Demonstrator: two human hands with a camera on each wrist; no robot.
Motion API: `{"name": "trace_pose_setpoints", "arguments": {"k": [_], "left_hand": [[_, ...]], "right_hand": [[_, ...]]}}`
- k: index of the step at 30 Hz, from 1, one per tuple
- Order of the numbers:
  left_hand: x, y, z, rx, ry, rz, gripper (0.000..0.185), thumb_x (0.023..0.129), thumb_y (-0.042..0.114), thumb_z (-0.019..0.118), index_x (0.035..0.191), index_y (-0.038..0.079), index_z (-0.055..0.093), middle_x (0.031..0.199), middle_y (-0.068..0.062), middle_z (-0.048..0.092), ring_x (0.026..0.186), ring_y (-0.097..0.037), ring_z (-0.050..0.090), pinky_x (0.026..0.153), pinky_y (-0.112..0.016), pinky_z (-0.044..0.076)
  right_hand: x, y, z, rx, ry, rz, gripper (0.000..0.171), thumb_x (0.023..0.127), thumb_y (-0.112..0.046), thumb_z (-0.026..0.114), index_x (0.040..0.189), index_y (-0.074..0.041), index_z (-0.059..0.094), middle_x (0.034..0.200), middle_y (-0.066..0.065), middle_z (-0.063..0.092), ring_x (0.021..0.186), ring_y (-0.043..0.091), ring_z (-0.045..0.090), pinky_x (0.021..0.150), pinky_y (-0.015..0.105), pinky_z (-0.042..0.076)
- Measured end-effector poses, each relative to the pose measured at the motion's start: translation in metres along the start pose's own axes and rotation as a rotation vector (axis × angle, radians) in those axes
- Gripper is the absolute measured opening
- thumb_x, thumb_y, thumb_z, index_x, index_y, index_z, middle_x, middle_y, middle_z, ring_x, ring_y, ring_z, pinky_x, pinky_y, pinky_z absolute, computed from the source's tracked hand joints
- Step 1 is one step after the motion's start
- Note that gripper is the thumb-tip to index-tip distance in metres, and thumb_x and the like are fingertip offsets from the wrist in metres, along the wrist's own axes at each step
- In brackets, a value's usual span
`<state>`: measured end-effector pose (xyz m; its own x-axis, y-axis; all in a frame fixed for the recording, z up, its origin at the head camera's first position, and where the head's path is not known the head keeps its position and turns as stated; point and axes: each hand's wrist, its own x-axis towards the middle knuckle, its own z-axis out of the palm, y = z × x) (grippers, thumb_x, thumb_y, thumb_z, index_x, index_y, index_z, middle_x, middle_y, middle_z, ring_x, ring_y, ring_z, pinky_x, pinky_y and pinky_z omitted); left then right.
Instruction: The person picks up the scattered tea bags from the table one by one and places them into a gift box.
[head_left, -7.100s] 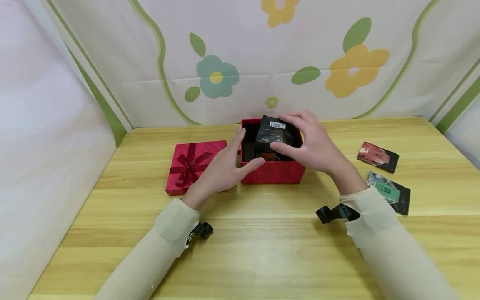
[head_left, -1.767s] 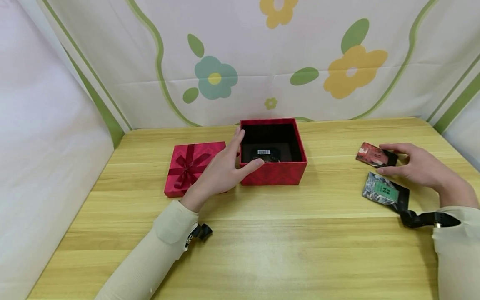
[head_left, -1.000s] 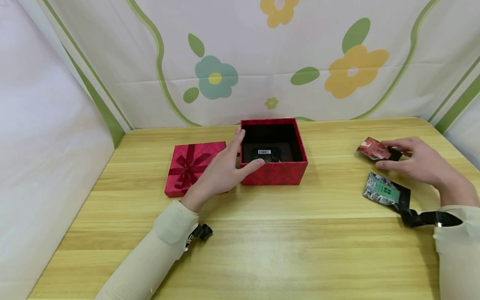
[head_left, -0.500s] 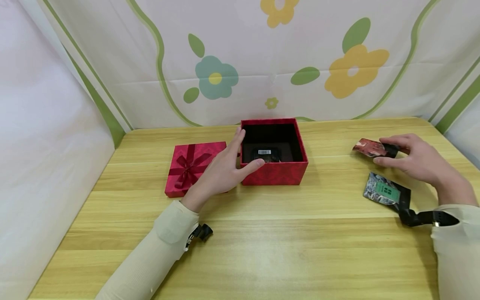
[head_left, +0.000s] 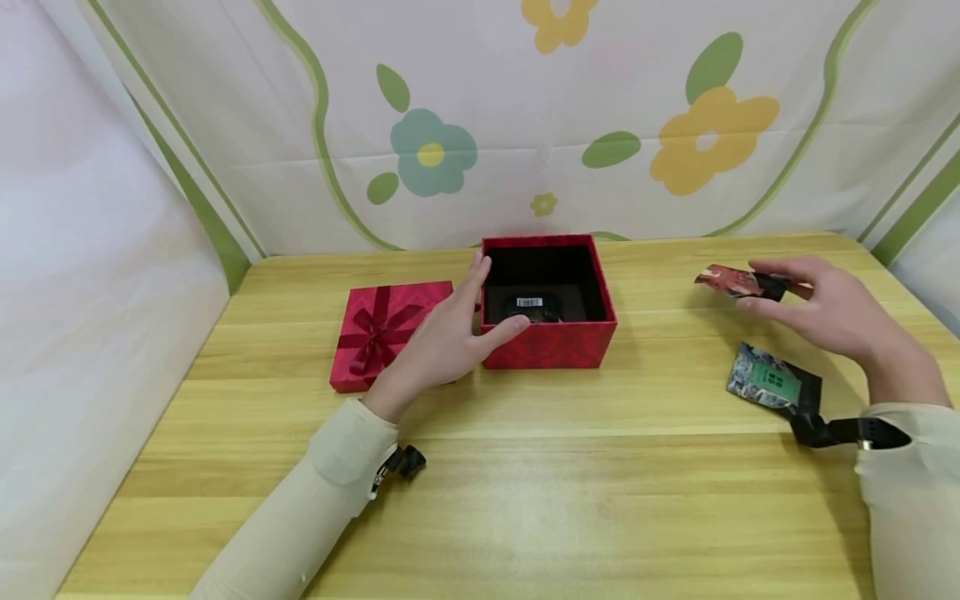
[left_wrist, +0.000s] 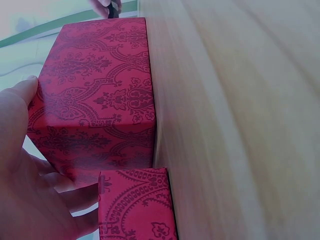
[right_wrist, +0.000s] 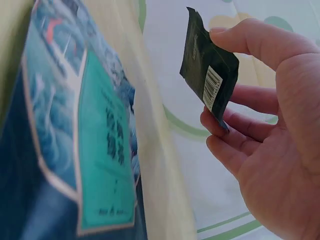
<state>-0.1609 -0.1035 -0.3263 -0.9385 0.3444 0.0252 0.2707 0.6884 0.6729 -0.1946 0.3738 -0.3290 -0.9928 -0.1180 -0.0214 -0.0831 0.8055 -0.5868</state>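
My right hand (head_left: 840, 312) pinches a small red-and-black sachet (head_left: 738, 282) by its dark end, raised above the table. The right wrist view shows the sachet's black back with a barcode (right_wrist: 212, 89), thumb on one side and fingers on the other. My left hand (head_left: 450, 337) rests at the near left corner of a red patterned gift box (head_left: 555, 346), its long fingers fairly straight along the left wall and the thumb at the front rim. A black sachet with a barcode label (head_left: 529, 303) lies inside the uncovered box.
The red lid (head_left: 390, 321) with a ribbon bow lies left of the box, partly behind my left hand. A green-labelled sachet (head_left: 772, 379) lies on the wooden table (head_left: 525, 500) below my right hand. A flowered cloth (head_left: 525, 133) hangs behind the table.
After being at the box earlier, my right hand moved to the right, picked up the red-and-black sachet, and has raised and tilted it, slightly leftward. The left hand stays at the box.
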Motion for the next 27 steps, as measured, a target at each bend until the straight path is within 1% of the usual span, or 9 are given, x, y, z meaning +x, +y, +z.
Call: {"name": "trace_pose_setpoints", "arguments": {"k": [2,5,6,7,9,16,20,22,27], "left_hand": [[0.0,0.0,0.0,0.0,-0.002,-0.002,0.103,0.096,0.075,0.057,0.172,0.031,0.002,0.178,0.021,-0.005,0.163,-0.023,0.03,0.126,-0.056,0.038],[0.0,0.001,-0.001,-0.002,-0.003,-0.004,0.103,0.096,0.075,0.057,0.172,0.032,0.002,0.178,0.021,-0.005,0.163,-0.023,0.03,0.126,-0.056,0.038],[0.0,0.001,-0.001,-0.002,-0.003,-0.002,0.103,0.096,0.075,0.057,0.172,0.032,0.002,0.178,0.021,-0.005,0.163,-0.023,0.029,0.126,-0.056,0.038],[0.0,0.001,-0.001,-0.003,-0.002,0.0,0.103,0.096,0.075,0.057,0.172,0.031,0.002,0.178,0.021,-0.005,0.164,-0.023,0.029,0.126,-0.056,0.038],[0.0,0.001,0.0,-0.005,-0.001,0.001,0.104,0.096,0.074,0.057,0.172,0.031,0.002,0.178,0.021,-0.005,0.164,-0.023,0.029,0.126,-0.056,0.037],[0.0,0.0,0.0,-0.006,-0.004,-0.002,0.104,0.096,0.075,0.057,0.173,0.031,0.003,0.178,0.021,-0.005,0.162,-0.023,0.031,0.125,-0.056,0.039],[0.0,0.001,0.0,0.002,0.0,-0.003,0.104,0.096,0.075,0.057,0.173,0.03,0.003,0.178,0.02,-0.005,0.163,-0.023,0.03,0.126,-0.056,0.038],[0.0,0.001,0.0,0.004,0.002,-0.002,0.104,0.096,0.075,0.057,0.173,0.029,0.003,0.178,0.02,-0.005,0.163,-0.023,0.029,0.126,-0.056,0.037],[0.001,0.001,0.0,0.003,0.003,0.0,0.104,0.096,0.075,0.057,0.173,0.03,0.003,0.178,0.02,-0.005,0.162,-0.024,0.032,0.126,-0.056,0.038]], "right_hand": [[-0.001,-0.004,0.001,0.006,0.014,-0.021,0.077,0.101,-0.042,0.073,0.162,-0.008,0.043,0.165,0.03,0.036,0.15,0.052,0.031,0.131,0.05,0.028],[-0.001,-0.011,0.002,0.01,0.036,-0.046,0.075,0.101,-0.04,0.073,0.163,-0.01,0.043,0.165,0.029,0.037,0.146,0.054,0.035,0.128,0.053,0.03],[-0.001,-0.015,0.002,0.009,0.044,-0.052,0.075,0.101,-0.04,0.073,0.163,-0.01,0.043,0.164,0.029,0.037,0.145,0.055,0.036,0.123,0.065,0.029],[-0.001,-0.018,0.002,0.005,0.052,-0.058,0.075,0.101,-0.04,0.073,0.163,-0.01,0.043,0.164,0.03,0.037,0.145,0.056,0.037,0.118,0.072,0.028],[-0.001,-0.024,0.003,-0.007,0.073,-0.073,0.074,0.101,-0.04,0.073,0.162,-0.011,0.044,0.162,0.029,0.039,0.143,0.057,0.039,0.115,0.073,0.03],[-0.002,-0.046,0.01,0.004,0.124,-0.135,0.068,0.099,-0.034,0.076,0.156,-0.005,0.052,0.152,0.026,0.045,0.14,0.052,0.043,0.117,0.07,0.032],[-0.003,-0.058,0.013,0.0,0.139,-0.167,0.065,0.097,-0.032,0.077,0.153,-0.007,0.055,0.15,0.022,0.047,0.141,0.05,0.044,0.116,0.068,0.033],[-0.003,-0.062,0.015,-0.001,0.145,-0.182,0.065,0.097,-0.032,0.078,0.153,-0.009,0.057,0.149,0.021,0.048,0.141,0.048,0.044,0.113,0.066,0.033],[-0.004,-0.072,0.018,0.001,0.148,-0.221,0.066,0.095,-0.031,0.08,0.153,-0.009,0.057,0.146,0.019,0.051,0.138,0.046,0.044,0.107,0.063,0.033]]}}
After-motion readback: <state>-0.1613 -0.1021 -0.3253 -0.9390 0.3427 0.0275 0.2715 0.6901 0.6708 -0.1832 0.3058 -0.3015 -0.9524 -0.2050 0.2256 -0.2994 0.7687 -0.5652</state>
